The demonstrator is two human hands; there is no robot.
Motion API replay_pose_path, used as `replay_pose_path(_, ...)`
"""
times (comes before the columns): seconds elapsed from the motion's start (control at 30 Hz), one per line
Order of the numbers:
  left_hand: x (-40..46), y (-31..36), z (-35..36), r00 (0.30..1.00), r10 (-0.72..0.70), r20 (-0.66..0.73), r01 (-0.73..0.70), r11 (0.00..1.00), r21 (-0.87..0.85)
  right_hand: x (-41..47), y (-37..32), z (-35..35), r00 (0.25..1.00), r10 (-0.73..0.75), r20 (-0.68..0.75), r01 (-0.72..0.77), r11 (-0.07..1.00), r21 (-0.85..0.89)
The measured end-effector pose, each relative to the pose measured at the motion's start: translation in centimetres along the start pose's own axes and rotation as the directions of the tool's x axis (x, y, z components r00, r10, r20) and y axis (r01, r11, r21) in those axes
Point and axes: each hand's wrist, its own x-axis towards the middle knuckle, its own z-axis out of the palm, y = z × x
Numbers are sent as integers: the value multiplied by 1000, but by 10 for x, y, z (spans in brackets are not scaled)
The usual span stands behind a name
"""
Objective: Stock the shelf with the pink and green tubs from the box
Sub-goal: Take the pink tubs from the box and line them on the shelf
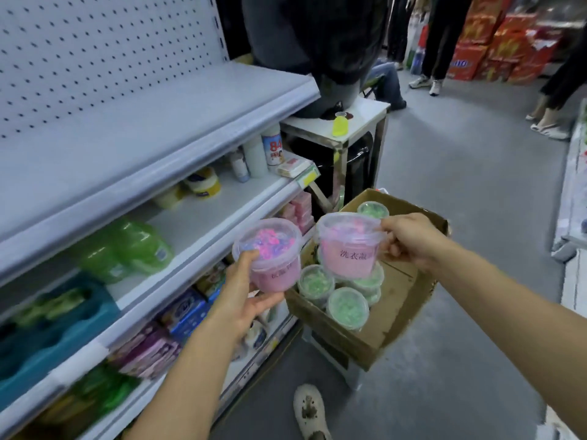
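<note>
My left hand [244,293] grips a pink tub [270,252] with a clear lid from below and the side, holding it near the front edge of the white shelf [197,214]. My right hand [409,239] pinches the rim of a second pink tub [347,249] above the cardboard box [397,296]. Several green tubs [346,308] with clear lids lie in the box, and one more green tub [373,210] shows at its far side.
The top shelf board [143,122] is bare. The shelf below holds green bottles [139,246], yellow jars [205,184] and white bottles [273,149]. A white stand [355,125] carries a yellow bottle. Several people stand in the aisle behind. My shoe [309,411] is on the grey floor.
</note>
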Motion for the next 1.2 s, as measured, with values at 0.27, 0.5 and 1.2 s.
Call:
replay_pose_path(0.27,-109,53,-93,971,162,-176,-178,981,-75,-85,-67,103,947,-159,278,186,980,-73)
replay_pose_path(0.5,-184,100,-186,904,312,-292,-352,931,-96,-141,-111,213,841,-251,480,283,959,5)
replay_pose_path(1.2,-323,129,-382,763,366,-533,-490,865,-107,-275,-139,510,687,-311,657,463,884,-66)
